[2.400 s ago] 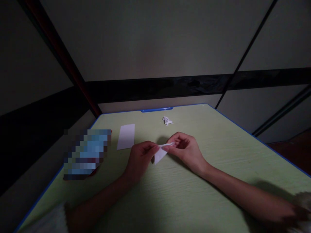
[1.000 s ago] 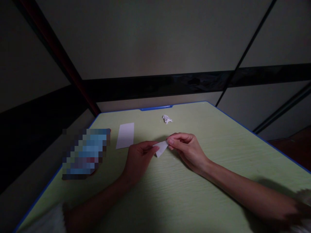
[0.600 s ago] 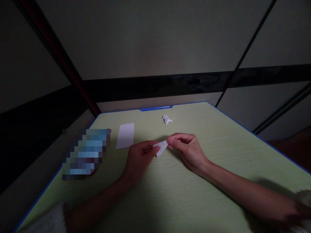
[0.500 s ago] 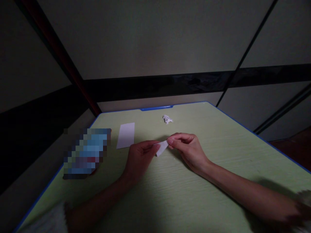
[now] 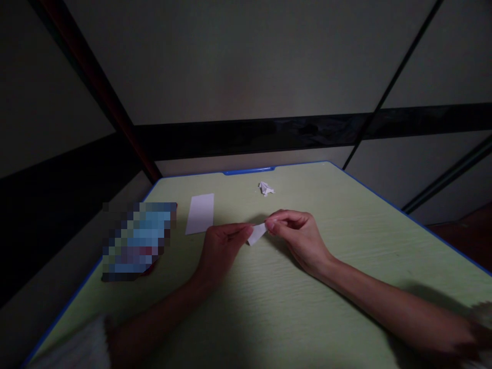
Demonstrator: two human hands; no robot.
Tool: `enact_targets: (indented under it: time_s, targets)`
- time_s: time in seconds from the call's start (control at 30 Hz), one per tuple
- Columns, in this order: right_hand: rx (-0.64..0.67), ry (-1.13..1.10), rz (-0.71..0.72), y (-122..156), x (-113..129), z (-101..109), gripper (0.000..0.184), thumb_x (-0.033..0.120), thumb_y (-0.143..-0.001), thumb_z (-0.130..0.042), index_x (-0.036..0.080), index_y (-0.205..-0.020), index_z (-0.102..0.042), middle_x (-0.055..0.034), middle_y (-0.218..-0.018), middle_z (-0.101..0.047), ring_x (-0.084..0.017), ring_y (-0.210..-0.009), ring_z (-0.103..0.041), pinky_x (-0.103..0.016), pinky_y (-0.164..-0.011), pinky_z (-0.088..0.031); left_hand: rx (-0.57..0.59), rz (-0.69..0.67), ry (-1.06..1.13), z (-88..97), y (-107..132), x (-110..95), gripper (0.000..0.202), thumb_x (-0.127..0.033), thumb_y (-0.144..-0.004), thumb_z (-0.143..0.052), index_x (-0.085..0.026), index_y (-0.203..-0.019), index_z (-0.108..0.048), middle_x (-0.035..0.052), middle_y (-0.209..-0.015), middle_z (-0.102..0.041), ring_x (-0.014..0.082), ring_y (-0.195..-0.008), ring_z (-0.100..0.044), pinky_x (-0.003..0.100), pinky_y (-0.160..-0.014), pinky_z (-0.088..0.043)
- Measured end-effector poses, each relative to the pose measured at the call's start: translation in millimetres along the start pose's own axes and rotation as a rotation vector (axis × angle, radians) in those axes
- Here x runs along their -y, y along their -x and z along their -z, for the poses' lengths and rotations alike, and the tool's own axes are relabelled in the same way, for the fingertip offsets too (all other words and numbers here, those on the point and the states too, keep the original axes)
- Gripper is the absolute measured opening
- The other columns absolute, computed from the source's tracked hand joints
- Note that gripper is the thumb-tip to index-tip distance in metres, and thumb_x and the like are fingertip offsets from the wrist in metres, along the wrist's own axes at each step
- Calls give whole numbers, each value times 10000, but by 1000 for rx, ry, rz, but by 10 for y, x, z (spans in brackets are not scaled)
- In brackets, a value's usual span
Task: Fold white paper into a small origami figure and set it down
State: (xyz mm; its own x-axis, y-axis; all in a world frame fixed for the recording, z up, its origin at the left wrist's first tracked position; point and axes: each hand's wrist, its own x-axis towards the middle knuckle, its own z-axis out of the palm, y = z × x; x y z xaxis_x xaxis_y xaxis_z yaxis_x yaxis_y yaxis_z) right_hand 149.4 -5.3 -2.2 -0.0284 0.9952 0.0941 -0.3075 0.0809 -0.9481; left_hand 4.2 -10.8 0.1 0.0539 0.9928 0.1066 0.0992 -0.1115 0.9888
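A small folded piece of white paper [image 5: 256,234] is held just above the pale green table [image 5: 307,318] between both hands. My left hand [image 5: 222,249] pinches its left end with thumb and fingers closed. My right hand [image 5: 298,237] pinches its right end, fingers curled together. A flat white rectangular sheet [image 5: 200,214] lies on the table left of the hands. A small crumpled or folded white paper figure [image 5: 265,188] sits farther back near the table's far edge.
A blurred-out blue and red object [image 5: 136,241] lies at the table's left side. The table has a blue rim [image 5: 249,170]. Walls with dark bands rise behind it, and a dark reddish post [image 5: 111,110] slants at the left.
The folded paper shows smaller between my fingers than 2.4 s ago, when a long triangle hung down. Both hands have stayed in nearly the same spot.
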Motion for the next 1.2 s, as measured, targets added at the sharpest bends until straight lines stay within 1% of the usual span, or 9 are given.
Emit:
enact_targets:
  time_s: [0.17,0.37,0.53,0.73,0.9,1.07,1.2]
  targets:
    - [-3,-15,0,10,-3,-8,54,152,-521,-699,170,-552,-660,34,-501,-578,-44,-465,-441,-179,-448,-318,11,7,-21,11,-3,-6,164,-243,-632,-608,-166,-745,-698,10,-674,-697,159,-676,-611,242,-650,-463]
    - [-22,-15,-16,2,-1,-5,56,156,-521,-701,156,-552,-654,38,-485,-581,-33,-448,-451,-165,-441,-330,18,-66,-110,-18,11,3,174,-237,-663,-569,-163,-754,-697,9,-654,-692,147,-632,-606,216,-578,-456]
    - [16,-32,-13,-13,6,4,63,158,-545,-691,145,-523,-634,33,-467,-580,-47,-449,-480,-188,-474,-366,15,-135,-205,-18,13,27,183,-216,-692,-530,-165,-751,-696,-3,-611,-676,117,-564,-577,191,-529,-428]
    - [25,18,7,-6,19,24,108,174,-565,-682,130,-498,-610,30,-442,-552,-49,-429,-450,-195,-450,-333,20,-108,-277,-23,7,-4,179,-195,-693,-520,-153,-718,-692,-11,-549,-646,107,-521,-553,178,-491,-404]
    - [27,-1,10,-22,4,39,107,200,-571,-676,128,-517,-617,26,-438,-545,-54,-425,-440,-200,-453,-322,69,-89,-291,-20,27,-14,182,-208,-702,-512,-145,-680,-682,-13,-524,-628,110,-516,-564,176,-487,-404]
    - [67,-55,11,-30,-9,48,175,261,-649,-615,129,-534,-617,21,-460,-536,-59,-459,-442,-211,-494,-330,64,-104,-259,-31,57,-40,177,-198,-693,-515,-144,-627,-670,-21,-481,-605,101,-486,-553,170,-470,-401]
    - [65,15,-6,-14,2,28,135,238,-603,-651,127,-549,-596,27,-486,-532,-58,-465,-430,-205,-478,-308,44,-70,-175,-36,57,-52,158,-193,-683,-524,-144,-609,-655,-21,-490,-610,101,-500,-564,170,-491,-422]
